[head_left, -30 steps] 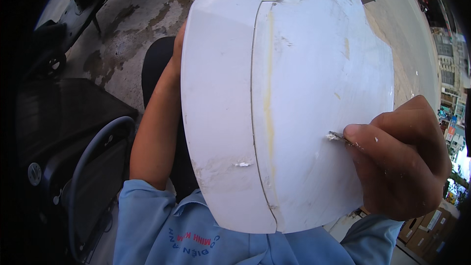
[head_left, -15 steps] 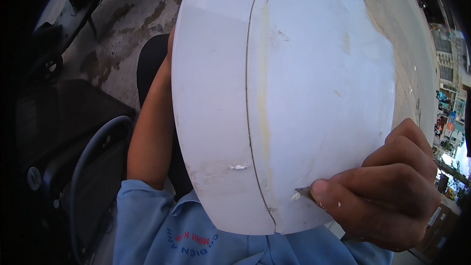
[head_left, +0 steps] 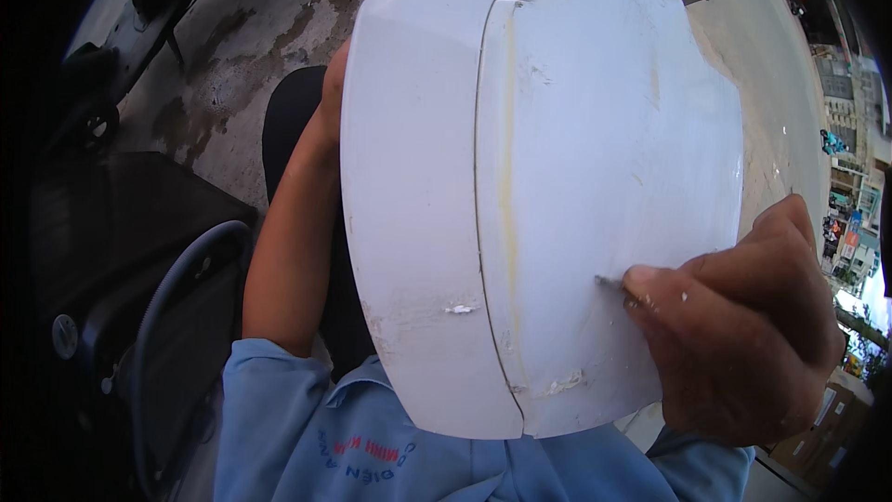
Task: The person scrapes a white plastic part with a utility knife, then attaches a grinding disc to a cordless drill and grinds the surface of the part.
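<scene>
A large white plastic panel (head_left: 585, 158) is raised over my lap, with a seam down its left part, a faint yellowish streak (head_left: 506, 204), a small white chip mark (head_left: 460, 310) and white residue (head_left: 567, 381) low on it. My left hand (head_left: 334, 84) grips the panel's far left edge, its fingers mostly hidden behind it. My right hand (head_left: 734, 325) pinches a small thin grey piece (head_left: 609, 281), like a blade, against the right part of the panel's face; white flecks dot the fingers.
At the lower left are a dark box-like unit (head_left: 121, 214) and a curved grey hose (head_left: 172, 270). A dark vehicle part (head_left: 111, 56) stands upper left on stained concrete (head_left: 232, 56). Cardboard boxes (head_left: 813, 423) sit at right, with street items beyond.
My right hand moved down and left on the panel, then back up and a little right. White residue now shows near the lower seam, where the small piece was half a second ago.
</scene>
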